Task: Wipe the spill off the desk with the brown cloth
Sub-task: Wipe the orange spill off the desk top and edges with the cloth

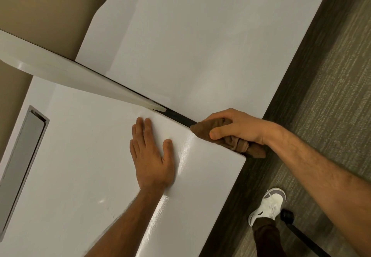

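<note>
The right hand (233, 127) has its fingers and thumb curled round a bunched-up brown cloth (230, 139), which sits right at the near right corner of the white desk (80, 156), on the edge beside the dark gap between this desk and the next white one (200, 46) further off. One end of the cloth hangs out past the desk edge over the floor. The left hand (151, 156) lies flat on the desk, palm down, fingers straight, holding nothing, just left of the cloth. Streaky wet-looking sheen shows on the desk between the two hands. A grey cable slot (24, 164) sits at the far left. A white sneaker (268, 204) stands on the grey carpet (331, 96).
</note>
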Motion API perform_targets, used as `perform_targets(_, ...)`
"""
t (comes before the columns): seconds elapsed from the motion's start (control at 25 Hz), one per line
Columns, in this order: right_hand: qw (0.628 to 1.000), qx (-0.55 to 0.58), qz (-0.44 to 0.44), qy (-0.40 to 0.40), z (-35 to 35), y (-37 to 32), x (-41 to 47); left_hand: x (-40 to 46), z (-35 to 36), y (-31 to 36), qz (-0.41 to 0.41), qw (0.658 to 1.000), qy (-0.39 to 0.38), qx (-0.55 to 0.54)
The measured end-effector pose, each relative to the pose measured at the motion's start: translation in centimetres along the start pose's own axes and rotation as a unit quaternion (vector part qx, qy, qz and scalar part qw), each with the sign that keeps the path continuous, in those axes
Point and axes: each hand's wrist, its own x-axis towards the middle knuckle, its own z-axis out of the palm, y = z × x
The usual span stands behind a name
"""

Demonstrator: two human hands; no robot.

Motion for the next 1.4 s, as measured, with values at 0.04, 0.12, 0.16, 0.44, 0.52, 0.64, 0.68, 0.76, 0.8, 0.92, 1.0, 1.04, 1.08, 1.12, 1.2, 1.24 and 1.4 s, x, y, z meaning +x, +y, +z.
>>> perform_targets(0.04, 1.000, -0.006, -0.006, 0.030, -0.1, 0.1, 0.1, 0.0, 0.0, 0.0, 0.000, 1.000, 0.000, -0.001)
perform_targets(0.12, 0.994, 0.010, -0.018, 0.106, -0.4, 0.1, 0.8, 0.0, 0.1, 0.0, -0.001, 1.000, 0.001, -0.001)
perform_targets(0.16, 0.990, 0.027, -0.024, 0.134, -0.3, -0.1, 1.3, 0.0, 0.1, -0.1, 0.001, 1.000, 0.003, 0.002)
perform_targets(0.44, 0.993, -0.030, -0.058, 0.095, 3.5, -3.4, 6.4, -0.1, 0.2, -0.2, 0.006, 1.000, 0.007, -0.004)
perform_targets(0.52, 0.997, -0.011, -0.041, 0.071, 3.7, -3.3, 6.6, 0.0, 0.2, -0.3, 0.008, 1.000, 0.007, -0.007)
perform_targets(0.64, 0.999, -0.013, -0.026, 0.039, 2.7, -2.8, 5.5, 0.1, 0.2, -0.3, 0.010, 1.000, 0.005, -0.001)
perform_targets(0.68, 0.999, -0.015, -0.020, 0.033, 2.2, -2.6, 5.0, 0.0, 0.1, -0.3, 0.009, 1.000, 0.005, 0.001)
perform_targets(0.76, 1.000, -0.012, -0.012, 0.020, 1.2, -2.1, 3.8, 0.0, 0.1, -0.2, 0.006, 1.000, 0.002, -0.001)
perform_targets(0.8, 1.000, -0.009, -0.009, 0.012, 0.8, -1.9, 3.1, 0.0, 0.0, -0.1, 0.004, 1.000, 0.002, -0.002)
perform_targets(0.92, 0.999, -0.029, 0.015, -0.020, -0.5, -2.2, 1.5, 0.0, -0.1, 0.0, 0.001, 1.000, 0.001, 0.000)
perform_targets(1.0, 0.996, -0.053, 0.037, -0.060, -1.4, -3.4, 1.3, -0.1, -0.1, 0.0, 0.000, 1.000, -0.001, -0.002)
perform_targets(1.04, 0.995, -0.063, 0.040, -0.071, -1.9, -4.2, 1.5, -0.1, -0.1, 0.0, 0.001, 1.000, -0.002, -0.002)
perform_targets(1.08, 0.995, -0.070, 0.033, -0.066, -2.0, -5.1, 2.0, -0.1, -0.1, 0.0, 0.002, 1.000, -0.003, -0.001)
perform_targets(1.12, 0.996, -0.072, 0.017, -0.043, -1.8, -6.0, 2.7, 0.0, -0.1, -0.1, 0.004, 1.000, -0.003, -0.001)
perform_targets(1.2, 0.997, -0.073, -0.019, 0.013, -0.3, -7.2, 4.8, 0.0, 0.0, -0.3, 0.006, 1.000, -0.002, 0.000)
perform_targets(1.24, 0.996, -0.082, -0.027, 0.024, 0.8, -7.5, 5.8, 0.0, 0.0, -0.3, 0.008, 1.000, -0.001, 0.001)
perform_targets(1.4, 0.996, -0.087, 0.006, 0.003, 3.8, -7.0, 8.2, 0.0, 0.1, -0.4, 0.014, 1.000, -0.001, 0.001)
